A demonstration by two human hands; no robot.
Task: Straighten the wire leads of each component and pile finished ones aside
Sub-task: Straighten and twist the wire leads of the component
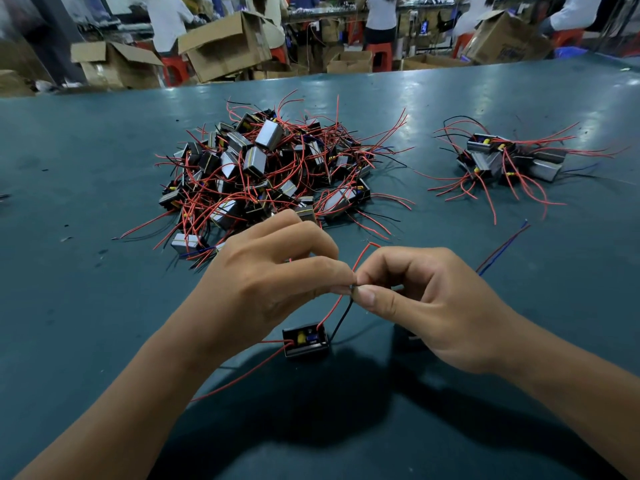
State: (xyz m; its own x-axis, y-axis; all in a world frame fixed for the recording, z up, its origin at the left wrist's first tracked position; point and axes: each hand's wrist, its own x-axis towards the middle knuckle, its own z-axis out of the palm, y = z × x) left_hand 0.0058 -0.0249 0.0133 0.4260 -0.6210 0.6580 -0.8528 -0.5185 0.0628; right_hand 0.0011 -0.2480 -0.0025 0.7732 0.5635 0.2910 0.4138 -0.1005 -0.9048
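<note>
A small black component [305, 340] hangs just above the green table [104, 306] below my hands, with red leads and one black lead coming out of it. My left hand [273, 271] and my right hand [422, 299] meet fingertip to fingertip above it, both pinching its red and black leads [341, 306]. One red lead trails down and left under my left forearm. A large tangled pile of components [266, 168] lies in the middle of the table. A smaller pile of components [505, 157] sits at the right.
A loose blue and red wire [502, 249] lies on the table right of my right hand. Beyond the table's far edge stand open cardboard boxes [225, 46], red stools and several people at benches.
</note>
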